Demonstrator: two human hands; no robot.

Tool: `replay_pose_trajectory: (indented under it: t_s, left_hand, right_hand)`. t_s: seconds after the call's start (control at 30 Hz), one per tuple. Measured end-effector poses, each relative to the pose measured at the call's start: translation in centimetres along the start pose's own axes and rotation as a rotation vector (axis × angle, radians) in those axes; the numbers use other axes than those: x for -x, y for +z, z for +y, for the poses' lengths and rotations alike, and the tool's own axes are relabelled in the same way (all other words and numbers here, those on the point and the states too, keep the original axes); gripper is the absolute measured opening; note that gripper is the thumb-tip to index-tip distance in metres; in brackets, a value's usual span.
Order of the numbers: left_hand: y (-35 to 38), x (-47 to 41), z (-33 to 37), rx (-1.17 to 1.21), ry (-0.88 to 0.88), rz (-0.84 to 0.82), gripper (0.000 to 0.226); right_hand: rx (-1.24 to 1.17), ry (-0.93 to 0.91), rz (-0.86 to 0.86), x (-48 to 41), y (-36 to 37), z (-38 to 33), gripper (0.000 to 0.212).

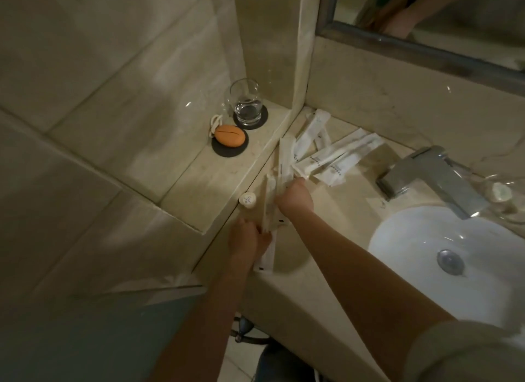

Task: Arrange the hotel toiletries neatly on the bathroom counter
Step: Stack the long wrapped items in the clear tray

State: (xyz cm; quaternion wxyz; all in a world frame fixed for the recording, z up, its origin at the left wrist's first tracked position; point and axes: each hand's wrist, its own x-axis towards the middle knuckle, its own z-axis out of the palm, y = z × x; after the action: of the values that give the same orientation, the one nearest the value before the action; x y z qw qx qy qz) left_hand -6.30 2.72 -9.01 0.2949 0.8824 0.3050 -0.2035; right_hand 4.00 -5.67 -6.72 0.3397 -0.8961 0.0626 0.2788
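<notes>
Several long white toiletry packets lie on the beige counter (355,194), left of the basin. My right hand (294,198) is shut on a bundle of upright packets (284,165) by the ledge. My left hand (247,239) grips the lower end of the same packets, with one flat packet (267,260) lying under it. More packets (335,154) lie fanned out in the corner behind. A small white round bottle cap (247,199) stands against the ledge, just left of the bundle.
A raised ledge (199,179) on the left holds a glass of water (246,103) on a dark coaster and an orange soap (229,135) on a dark dish. A chrome tap (426,174) and white basin (443,256) lie to the right. A mirror (426,12) hangs above.
</notes>
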Motion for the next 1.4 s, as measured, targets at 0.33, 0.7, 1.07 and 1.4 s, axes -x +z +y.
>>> replay_pose_trajectory:
  t_s: [0.33, 0.7, 1.07, 1.4]
  left_hand:
    - [-2.7, 3.5, 1.9, 0.376, 0.077, -0.083, 0.019]
    - [0.9, 10.7, 6.9, 0.590, 0.205, 0.042, 0.020]
    - [9.0, 17.9, 17.6, 0.564, 0.462, -0.171, 0.021]
    - [17.6, 24.4, 25.1, 0.324, 0.664, -0.404, 0.027]
  right_hand:
    - [-0.218, -0.063, -0.112, 1.9, -3.9, 2.8, 0.018]
    - [-0.512, -0.101, 0.013, 11.4, -12.4, 10.1, 0.020]
    - [-0.754, 0.016, 0.292, 20.1, -20.3, 24.1, 0.020]
    - [-0.856, 0.141, 0.590, 26.3, -24.6, 38.2, 0.016]
